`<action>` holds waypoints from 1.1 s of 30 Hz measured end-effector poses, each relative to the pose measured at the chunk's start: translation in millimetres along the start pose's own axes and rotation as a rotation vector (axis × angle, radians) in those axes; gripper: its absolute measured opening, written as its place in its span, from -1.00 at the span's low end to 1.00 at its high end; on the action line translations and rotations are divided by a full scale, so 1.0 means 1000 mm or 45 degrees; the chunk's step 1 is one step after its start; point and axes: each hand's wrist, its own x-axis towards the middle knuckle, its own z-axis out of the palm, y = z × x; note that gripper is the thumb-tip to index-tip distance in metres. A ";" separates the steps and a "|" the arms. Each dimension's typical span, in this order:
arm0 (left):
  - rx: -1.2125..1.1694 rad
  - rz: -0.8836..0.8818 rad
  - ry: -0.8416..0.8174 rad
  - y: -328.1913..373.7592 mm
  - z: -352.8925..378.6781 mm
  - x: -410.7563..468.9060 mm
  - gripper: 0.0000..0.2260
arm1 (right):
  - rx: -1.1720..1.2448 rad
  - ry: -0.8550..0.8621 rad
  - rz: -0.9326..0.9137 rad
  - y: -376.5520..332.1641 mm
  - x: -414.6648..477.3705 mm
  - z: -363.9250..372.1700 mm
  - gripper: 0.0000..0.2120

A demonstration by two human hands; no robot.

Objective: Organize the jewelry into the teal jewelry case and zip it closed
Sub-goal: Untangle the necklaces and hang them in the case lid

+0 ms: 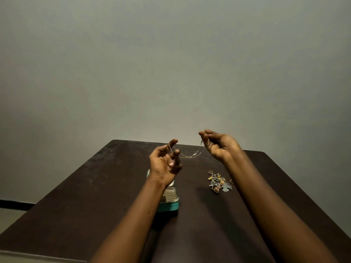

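Necklace (190,156) strung L-to-R, sagging; left grip (164,165) & right grip (218,145) each holding an end.

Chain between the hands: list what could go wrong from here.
1. The thin chain sags slack between the left hand and right hand; it could slip free or tangle.
2. The left forearm covers part of the open teal case; lowering the chain blind might miss its compartments.

Bare table (76,186) left of the open teal case (169,205) gives you room. A lane runs between case and jewelry pile (220,182); the chain (190,156) hangs across its far end, above.
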 end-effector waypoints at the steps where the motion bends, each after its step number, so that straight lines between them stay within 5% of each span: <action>1: 0.091 -0.001 0.014 0.003 0.003 0.000 -0.68 | -0.075 -0.027 -0.006 0.003 -0.002 0.001 -0.73; 9: 0.784 -0.014 0.129 0.018 0.012 0.003 -0.63 | -0.917 -0.216 -0.252 0.015 -0.013 0.006 -0.63; 15: 1.019 -0.168 0.026 0.021 0.012 0.001 -0.60 | -1.759 -0.141 -0.749 0.024 -0.008 0.005 -0.75; 18: 1.089 -0.247 -0.050 0.023 0.011 -0.001 -0.55 | -1.967 -0.184 -0.766 0.024 -0.006 0.007 -0.75; 24: 1.159 -0.395 -0.171 0.030 0.011 -0.002 -0.42 | -1.849 -0.173 -0.634 0.025 0.003 -0.002 -0.82; 30: 0.947 -0.521 -0.283 0.040 0.007 -0.004 -0.44 | -1.109 -0.511 -0.023 0.024 0.002 -0.008 -0.79; 33: 0.853 -0.555 -0.305 0.047 0.005 -0.006 -0.42 | -1.032 -0.550 0.099 0.024 0.005 -0.011 -0.74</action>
